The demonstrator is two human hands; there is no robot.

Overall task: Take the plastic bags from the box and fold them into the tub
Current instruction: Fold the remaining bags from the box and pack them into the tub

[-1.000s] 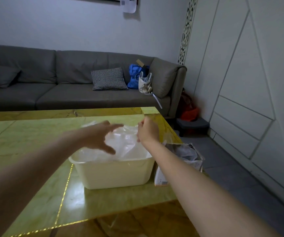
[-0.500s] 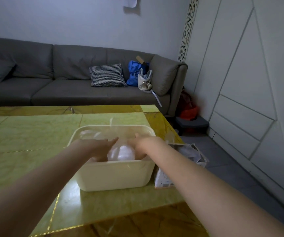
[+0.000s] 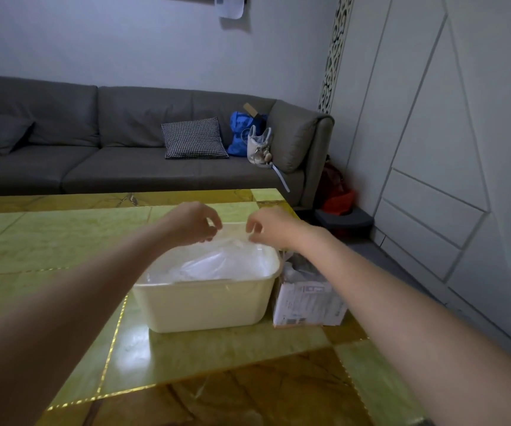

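Both arms outstretched; left hand [image 3: 191, 222], right hand [image 3: 274, 227] pinching (fingers curled).

Both forearms bare to frame edge, no sleeves visible. Left hand [image 3: 191, 222] and right hand [image 3: 271, 227]: no rings or bands visible behind the fingers.

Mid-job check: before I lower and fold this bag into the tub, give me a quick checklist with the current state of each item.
1. Left hand pinches the plastic bag edge: ok.
2. Right hand pinches the same edge: ok.
3. Bag hangs inside the tub: ok.
4. Tub sits flat on the table: ok.
5. Box beside the tub, within reach: ok.
6. Bags left in the box: cannot tell.
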